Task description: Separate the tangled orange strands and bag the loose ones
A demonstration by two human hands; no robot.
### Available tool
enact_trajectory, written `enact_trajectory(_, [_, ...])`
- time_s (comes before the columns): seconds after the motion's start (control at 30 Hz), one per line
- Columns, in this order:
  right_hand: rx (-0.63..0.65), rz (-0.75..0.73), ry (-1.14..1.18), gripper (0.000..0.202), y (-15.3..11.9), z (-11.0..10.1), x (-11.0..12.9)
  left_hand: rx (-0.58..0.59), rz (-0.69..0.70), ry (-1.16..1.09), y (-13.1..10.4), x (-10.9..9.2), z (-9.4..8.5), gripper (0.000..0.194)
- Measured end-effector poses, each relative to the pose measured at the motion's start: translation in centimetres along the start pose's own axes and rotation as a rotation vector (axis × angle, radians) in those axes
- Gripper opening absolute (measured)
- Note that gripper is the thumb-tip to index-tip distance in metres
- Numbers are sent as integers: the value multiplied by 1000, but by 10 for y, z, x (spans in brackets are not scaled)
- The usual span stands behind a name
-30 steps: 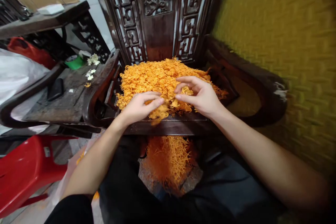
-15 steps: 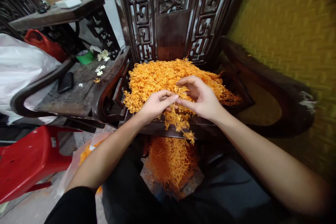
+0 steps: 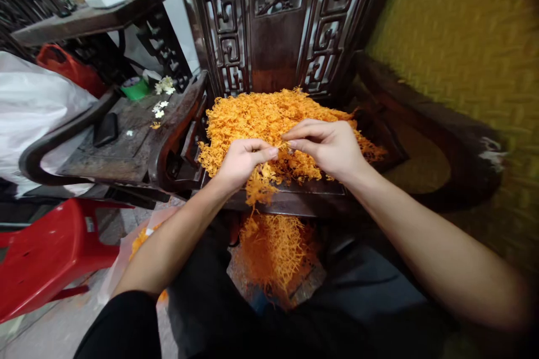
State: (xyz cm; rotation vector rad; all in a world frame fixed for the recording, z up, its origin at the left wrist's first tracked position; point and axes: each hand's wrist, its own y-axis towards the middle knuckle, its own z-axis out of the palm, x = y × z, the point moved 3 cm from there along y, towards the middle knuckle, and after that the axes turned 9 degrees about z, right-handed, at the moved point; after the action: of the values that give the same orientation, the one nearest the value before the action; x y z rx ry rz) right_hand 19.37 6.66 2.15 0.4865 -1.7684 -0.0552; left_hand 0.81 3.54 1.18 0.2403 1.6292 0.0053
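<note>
A large heap of orange frilly sprigs [image 3: 244, 118], branching and flower-like, covers the seat of a carved dark wood chair. Just over its front part, my left hand [image 3: 248, 162] pinches an orange sprig [image 3: 260, 185] between thumb and fingers, and the sprig dangles below the hand past the seat edge. My right hand [image 3: 328, 146] has its thumb and fingertips pressed together close to the left fingertips. A thin orange bit shows between the two hands; whether the right fingers grip it is hard to see.
More orange strands [image 3: 278, 247] lie low between my knees. At left stand a red plastic stool [image 3: 50, 258] and a second wooden chair [image 3: 122, 151] bearing green tape [image 3: 135, 88], a black wallet-like object [image 3: 105, 130] and white blossoms [image 3: 160, 109]. A yellow woven surface [image 3: 458, 56] rises at right.
My hands have moved slightly apart, the right one closing its fingers into a pinch. The hanging sprig has shifted left with my left hand.
</note>
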Motion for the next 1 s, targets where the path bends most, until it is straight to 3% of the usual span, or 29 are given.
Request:
enact_trajectory(0.13, [-41, 38, 69, 4, 1, 5, -1, 1, -124, -114, -6, -7, 1, 22])
enact_trajectory(0.2, [-88, 78, 116, 6, 2, -3, -7, 33, -165, -162, -14, -13, -3, 22])
enact_trajectory(0.33, [-412, 239, 321, 14, 1, -39, -27, 16, -125, -213, -31, -25, -17, 22])
enact_trajectory(0.4, [-323, 357, 458, 20, -3, -40, -31, -40, -120, -256, -36, -25, -21, 21])
enact_trajectory(0.47, [-111, 449, 556, 20, -8, -26, -27, -93, -127, -303, -36, -21, -20, 21])
enact_trajectory(0.53, [11, 450, 614, 10, -15, -6, -19, -130, -112, -325, -34, -17, -17, 23])
enact_trajectory(0.6, [30, 412, 615, 4, -20, 10, -12, -149, -102, -343, -31, -15, -13, 25])
enact_trajectory(0.7, [68, 415, 519, 14, -25, 27, -6, -151, -109, -365, -31, -15, -6, 28])
enact_trajectory(0.83, [91, 260, 184, 31, -34, 34, 9, -158, -84, -364, -29, -13, -2, 29])
enact_trajectory(0.9, [66, 140, 28, 37, -43, 34, 21, -277, -21, -341, -24, -13, -11, 23])
enact_trajectory(1.0, [40, 25, -11, 39, -56, 29, 37, -609, 106, -333, -17, -15, -36, 20])
